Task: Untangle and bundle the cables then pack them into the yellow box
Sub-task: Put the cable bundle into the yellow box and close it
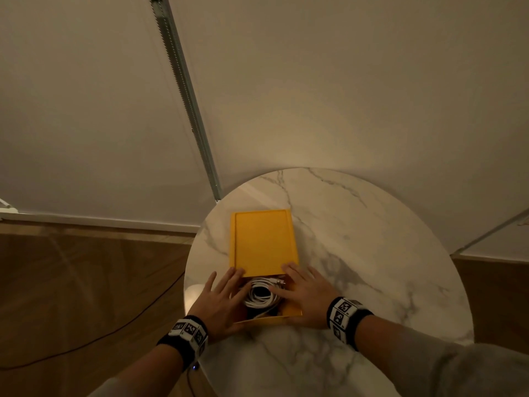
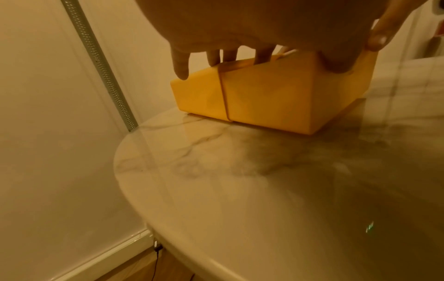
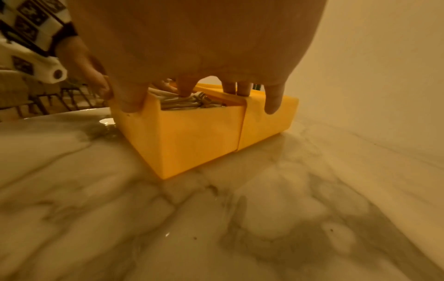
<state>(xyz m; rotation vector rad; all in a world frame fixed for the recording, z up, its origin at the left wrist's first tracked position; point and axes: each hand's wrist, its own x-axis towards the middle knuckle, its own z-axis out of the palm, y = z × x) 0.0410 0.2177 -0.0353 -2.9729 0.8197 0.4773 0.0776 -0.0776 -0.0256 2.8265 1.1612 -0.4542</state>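
Observation:
A yellow box (image 1: 292, 312) stands at the near middle of the round marble table (image 1: 372, 239). Its yellow lid (image 1: 263, 242) covers the far part, and the near part stands uncovered. Coiled white cables (image 1: 259, 296) lie inside, with a plug end near the lid's edge. My left hand (image 1: 221, 299) lies flat on the box's left side, its straight fingers reaching the lid's near edge. My right hand (image 1: 306, 296) mirrors it on the right side. In the right wrist view, fingertips (image 3: 236, 89) rest on the lid (image 3: 266, 121), and the cables (image 3: 182, 103) show just below the rim.
The table stands close to a pale wall with a perforated metal strip (image 1: 186, 90) running down it. A thin black cord (image 1: 86, 342) trails over the wooden floor on the left. Bare marble lies to the right of the box and in front of it.

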